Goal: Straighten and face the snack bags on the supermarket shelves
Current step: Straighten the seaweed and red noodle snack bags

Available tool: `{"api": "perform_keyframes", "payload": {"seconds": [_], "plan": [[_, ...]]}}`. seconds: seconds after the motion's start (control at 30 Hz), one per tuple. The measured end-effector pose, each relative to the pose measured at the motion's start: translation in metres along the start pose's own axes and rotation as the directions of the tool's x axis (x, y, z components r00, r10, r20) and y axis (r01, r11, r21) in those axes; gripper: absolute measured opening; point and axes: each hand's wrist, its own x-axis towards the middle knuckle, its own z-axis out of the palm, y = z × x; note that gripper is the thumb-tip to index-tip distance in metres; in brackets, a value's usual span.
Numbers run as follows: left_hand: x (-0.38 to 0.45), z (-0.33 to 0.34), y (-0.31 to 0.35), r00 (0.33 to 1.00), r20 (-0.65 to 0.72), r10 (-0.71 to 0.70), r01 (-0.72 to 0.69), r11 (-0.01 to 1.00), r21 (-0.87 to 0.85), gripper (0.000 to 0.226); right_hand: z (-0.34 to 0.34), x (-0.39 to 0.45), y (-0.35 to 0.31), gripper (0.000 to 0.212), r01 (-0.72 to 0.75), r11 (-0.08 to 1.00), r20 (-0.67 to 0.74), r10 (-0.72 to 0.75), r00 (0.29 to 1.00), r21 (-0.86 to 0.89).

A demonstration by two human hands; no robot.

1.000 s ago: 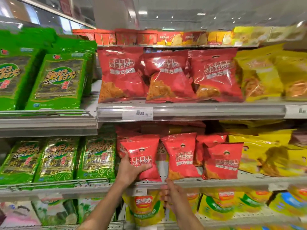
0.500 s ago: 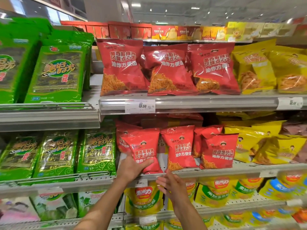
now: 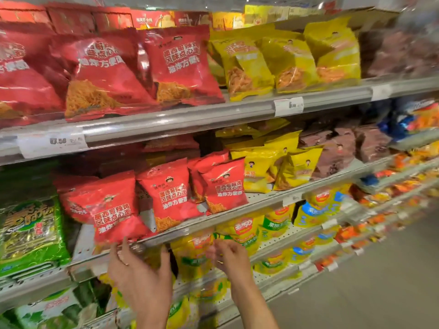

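Nearest, the left hand (image 3: 140,276) hangs loosely spread and empty, fingers (image 3: 123,245) just under the tilted red snack bag (image 3: 114,210) overhanging the middle shelf (image 3: 237,210); the right hand (image 3: 231,256) (blurred, seemingly empty) is lower right, farther off, below upright red bags

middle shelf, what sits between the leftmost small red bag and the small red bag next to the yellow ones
One more small red bag, standing upright and facing front, in the head view.

White price tags (image 3: 288,106), grey floor (image 3: 384,288)
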Motion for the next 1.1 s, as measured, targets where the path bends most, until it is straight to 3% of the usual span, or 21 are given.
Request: {"api": "perform_keyframes", "payload": {"seconds": [0.1,0.23,0.37,0.5,0.67,0.8,0.97,1.1], "plan": [[-0.034,0.044,0.035,0.996,0.081,-0.021,0.025,0.999,-0.047,0.065,-0.084,0.014,-0.007,0.024,0.039,0.999,-0.122,-0.037,0.992,0.014],[-0.101,0.122,0.114,0.946,0.32,-0.059,0.143,0.959,-0.246,0.035,-0.215,0.028,-0.02,0.026,0.075,0.996,-0.277,-0.059,0.959,0.049],[-0.19,0.195,0.204,0.791,0.609,-0.052,0.326,0.879,-0.349,0.039,-0.348,0.029,-0.041,0.026,0.108,0.994,-0.445,-0.086,0.892,0.024],[-0.271,0.251,0.285,0.642,0.767,-0.019,0.404,0.858,-0.317,0.031,-0.466,0.02,-0.057,0.027,0.124,0.991,-0.601,-0.075,0.795,0.041],[-0.351,0.308,0.36,0.492,0.866,0.089,0.379,0.873,-0.306,0.016,-0.58,0.015,-0.064,0.023,0.143,0.986,-0.733,-0.035,0.68,0.085],[-0.4,0.365,0.418,0.413,0.9,0.141,0.331,0.897,-0.293,0.02,-0.66,0.023,-0.074,0.022,0.132,0.985,-0.803,0.011,0.595,0.111],[-0.459,0.454,0.499,0.326,0.927,0.185,0.333,0.895,-0.296,0.022,-0.767,0.058,-0.104,0.016,0.146,0.981,-0.851,0.035,0.524,0.129],[-0.499,0.529,0.582,0.256,0.952,0.169,0.409,0.873,-0.265,0.015,-0.854,0.097,-0.146,0.016,0.175,0.97,-0.851,0.054,0.523,0.169]]}}
